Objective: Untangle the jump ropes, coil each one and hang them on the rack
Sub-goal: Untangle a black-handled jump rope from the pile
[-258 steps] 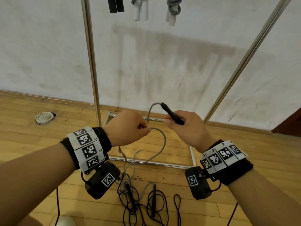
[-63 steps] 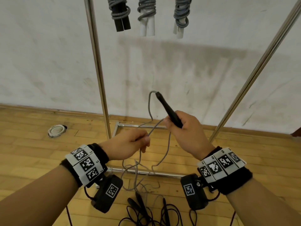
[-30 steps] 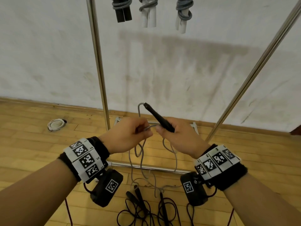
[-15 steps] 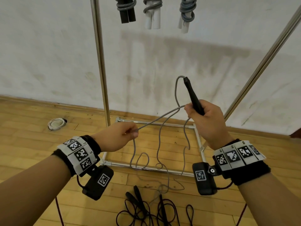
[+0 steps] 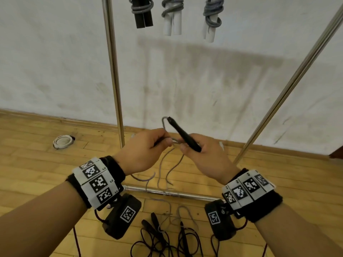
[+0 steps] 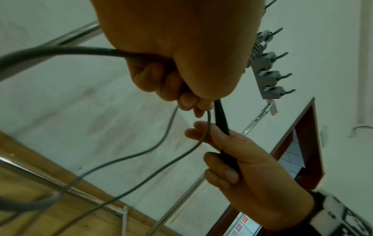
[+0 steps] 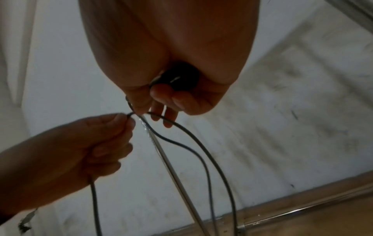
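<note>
So you've got three coiled ropes [image 5: 172, 13] hanging at 12 o'clock, your right hand [image 5: 202, 156] gripping the black handle [image 5: 183, 134], your left hand [image 5: 143, 151] pinching the grey cord [image 5: 170, 164] mid-coil, and a dark tangle [image 5: 167, 240] at 6 o'clock left to do.

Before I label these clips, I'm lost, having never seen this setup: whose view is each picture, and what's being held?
No machine: a person wears cameras. The big picture looks down from the head; the other two look along each wrist. The right hand grips a black handle of a grey rope, which the left hand pinches close by. Loops hang to the wooden floor, where dark ropes lie tangled. Three coiled ropes already hang on the metal rack.
</note>
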### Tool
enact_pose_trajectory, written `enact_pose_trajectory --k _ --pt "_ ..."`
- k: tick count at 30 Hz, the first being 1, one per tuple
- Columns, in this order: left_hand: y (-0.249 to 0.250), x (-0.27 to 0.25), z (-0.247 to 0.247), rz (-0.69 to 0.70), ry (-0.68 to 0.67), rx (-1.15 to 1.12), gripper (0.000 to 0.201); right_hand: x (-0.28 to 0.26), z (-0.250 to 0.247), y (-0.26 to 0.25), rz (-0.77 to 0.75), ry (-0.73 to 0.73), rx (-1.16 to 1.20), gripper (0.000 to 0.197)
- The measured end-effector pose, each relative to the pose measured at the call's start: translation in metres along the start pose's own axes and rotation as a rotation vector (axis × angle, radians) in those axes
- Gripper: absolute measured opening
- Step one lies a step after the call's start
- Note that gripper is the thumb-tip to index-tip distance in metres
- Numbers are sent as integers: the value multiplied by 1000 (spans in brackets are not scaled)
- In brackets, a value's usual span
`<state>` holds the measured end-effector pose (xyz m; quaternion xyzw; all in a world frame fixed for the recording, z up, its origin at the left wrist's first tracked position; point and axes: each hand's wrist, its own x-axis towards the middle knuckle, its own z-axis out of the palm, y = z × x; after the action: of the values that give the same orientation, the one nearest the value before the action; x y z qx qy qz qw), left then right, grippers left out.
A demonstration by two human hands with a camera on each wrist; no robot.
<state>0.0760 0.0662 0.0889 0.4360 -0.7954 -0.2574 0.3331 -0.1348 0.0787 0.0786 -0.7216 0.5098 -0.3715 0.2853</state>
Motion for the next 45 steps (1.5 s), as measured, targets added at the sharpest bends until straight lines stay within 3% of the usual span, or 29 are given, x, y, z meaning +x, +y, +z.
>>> enact_pose_trajectory --k 3,6,13,19,23,28,34,37,42,45 --pt "6 0 0 23 -9 17 22 1 9 -4 -30 -53 19 20" --pt "2 -1 -1 -10 -36 56 20 3 7 -6 -29 12 32 23" --pt "-26 -11 -2 -142 -409 93 25 10 -30 -9 -20 323 138 18" --pt "-37 -8 -7 -194 -408 80 31 10 -53 -4 -32 470 156 17" --pt "-38 -6 -4 -221 -371 35 34 11 -61 4 58 527 185 14" --pt "-27 -5 0 -135 -229 68 28 7 -55 13 141 415 65 9" --pt "-4 -3 8 -37 -102 -4 27 -5 -19 3 80 2 34 7" --pt "7 -3 8 30 -75 -50 23 -7 -6 -4 15 -104 24 16" --pt "1 -3 5 -18 -7 7 30 -4 -7 -11 -10 -19 78 21" --pt "-11 -7 8 -100 -163 36 30 0 -16 -13 -41 108 40 20"
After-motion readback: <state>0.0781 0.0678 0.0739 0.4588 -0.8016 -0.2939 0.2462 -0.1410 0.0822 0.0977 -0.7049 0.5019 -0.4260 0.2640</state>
